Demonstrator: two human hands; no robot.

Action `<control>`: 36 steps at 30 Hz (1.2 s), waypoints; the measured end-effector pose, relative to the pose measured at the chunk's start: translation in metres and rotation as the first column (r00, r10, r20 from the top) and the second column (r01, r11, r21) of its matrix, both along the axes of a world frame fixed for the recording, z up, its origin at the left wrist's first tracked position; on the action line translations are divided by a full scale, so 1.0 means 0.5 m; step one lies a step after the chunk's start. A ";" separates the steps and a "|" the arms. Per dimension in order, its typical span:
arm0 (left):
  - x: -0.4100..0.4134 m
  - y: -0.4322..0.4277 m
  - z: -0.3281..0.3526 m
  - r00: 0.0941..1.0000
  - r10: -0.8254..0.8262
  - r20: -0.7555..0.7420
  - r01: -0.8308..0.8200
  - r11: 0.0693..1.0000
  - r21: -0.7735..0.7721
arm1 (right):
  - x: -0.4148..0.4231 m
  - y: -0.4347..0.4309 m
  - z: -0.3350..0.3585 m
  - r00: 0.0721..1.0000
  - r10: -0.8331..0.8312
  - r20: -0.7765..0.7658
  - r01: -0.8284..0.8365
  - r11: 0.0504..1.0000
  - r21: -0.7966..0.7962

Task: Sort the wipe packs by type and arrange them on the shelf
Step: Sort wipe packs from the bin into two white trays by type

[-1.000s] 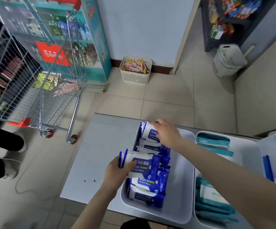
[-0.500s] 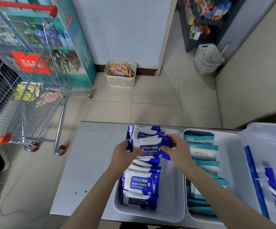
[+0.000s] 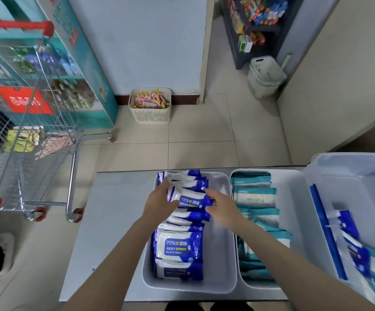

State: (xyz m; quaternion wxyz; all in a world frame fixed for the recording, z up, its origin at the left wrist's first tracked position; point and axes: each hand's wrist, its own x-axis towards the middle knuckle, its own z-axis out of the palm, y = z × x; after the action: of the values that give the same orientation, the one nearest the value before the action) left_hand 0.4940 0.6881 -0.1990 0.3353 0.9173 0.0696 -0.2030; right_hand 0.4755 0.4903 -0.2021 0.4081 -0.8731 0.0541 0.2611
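A row of blue and white alcohol wipe packs (image 3: pixel 178 249) fills the left side of a white tray (image 3: pixel 219 261) on the grey shelf top (image 3: pixel 112 221). One blue pack (image 3: pixel 191 202) lies tilted on the row near its far end. My left hand (image 3: pixel 160 202) holds that pack's left edge, and my right hand (image 3: pixel 223 208) pinches its right edge. To the right, a second white tray (image 3: pixel 292 198) holds teal and white wipe packs (image 3: pixel 256 196). A large clear bin (image 3: pixel 357 182) at far right contains mixed blue packs (image 3: pixel 352 245).
A metal shopping cart (image 3: pixel 31 140) with red trim stands left of the shelf. A cream basket of small packets (image 3: pixel 150 105) sits on the floor by the wall. A white basket (image 3: pixel 265 76) and a dark goods rack (image 3: pixel 256 25) stand far right.
The blue pack my left hand held over the tray's near end has moved to the far end of the row. My right hand came off the far packs and took the pack's right edge.
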 end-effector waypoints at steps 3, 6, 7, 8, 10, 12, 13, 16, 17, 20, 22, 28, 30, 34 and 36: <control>-0.002 -0.025 -0.005 0.993 0.043 0.113 -0.049 0.998 0.050 | 0.002 0.029 -0.006 0.999 0.051 -0.008 -0.051 0.997 0.059; -0.009 -0.036 -0.014 0.955 -0.128 0.269 0.053 0.961 0.270 | 0.007 0.046 -0.002 0.997 0.061 0.044 -0.064 0.997 0.052; -0.010 -0.036 -0.026 0.914 -0.279 0.294 0.159 0.915 0.372 | 0.007 0.044 -0.004 0.997 0.051 0.062 -0.052 0.998 0.027; -0.008 -0.036 -0.036 0.856 -0.415 0.307 0.245 0.850 0.467 | 0.004 0.037 -0.003 0.997 0.033 0.076 -0.032 0.999 -0.006; 0.003 -0.039 -0.045 0.792 -0.557 0.250 0.318 0.726 0.610 | 0.003 0.023 -0.013 0.995 -0.016 0.100 0.019 0.999 -0.029; 0.022 -0.038 -0.045 0.776 -0.625 0.086 0.405 0.598 0.691 | 0.007 0.015 -0.024 0.994 -0.063 0.090 0.065 0.998 -0.017; 0.029 -0.032 -0.042 0.770 -0.638 -0.016 0.448 0.523 0.725 | 0.012 0.015 -0.039 0.993 -0.091 0.071 0.092 0.996 -0.007; 0.025 0.001 -0.047 0.771 -0.637 -0.027 0.418 0.473 0.775 | 0.024 0.038 -0.061 0.989 -0.143 -0.033 0.146 0.985 0.094; 0.018 0.012 -0.051 0.775 -0.632 0.004 0.393 0.488 0.779 | 0.022 0.055 -0.056 0.991 -0.108 -0.083 0.119 0.984 0.130; 0.013 0.024 -0.038 0.783 -0.621 -0.036 0.445 0.518 0.730 | 0.004 0.091 -0.063 0.979 -0.001 -0.205 0.034 0.987 0.159; 0.017 0.010 -0.014 0.796 -0.601 -0.073 0.481 0.554 0.680 | -0.006 0.084 -0.064 0.983 -0.051 -0.178 0.080 0.984 0.160; -0.018 -0.091 0.048 0.950 -0.224 0.219 0.161 0.949 0.272 | -0.048 -0.045 0.039 0.989 -0.132 0.070 0.124 0.986 0.109; -0.043 -0.153 0.060 0.965 -0.160 0.209 0.140 0.984 0.108 | -0.072 -0.105 0.063 0.968 -0.211 0.136 0.198 0.974 0.107; -0.096 -0.288 0.062 0.969 -0.177 0.172 0.198 0.973 -0.117 | -0.130 -0.249 0.109 0.907 -0.370 0.199 0.356 0.929 0.106; -0.119 -0.357 0.068 0.966 -0.208 0.154 0.235 0.955 -0.183 | -0.162 -0.328 0.132 0.877 -0.429 0.216 0.418 0.903 0.096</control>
State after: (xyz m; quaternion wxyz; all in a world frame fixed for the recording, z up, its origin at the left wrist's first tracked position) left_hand 0.4346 0.5099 -0.1649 0.4047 0.8925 -0.0771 -0.1836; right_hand 0.3945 0.3265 -0.1361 0.4790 -0.8547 0.1898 0.0631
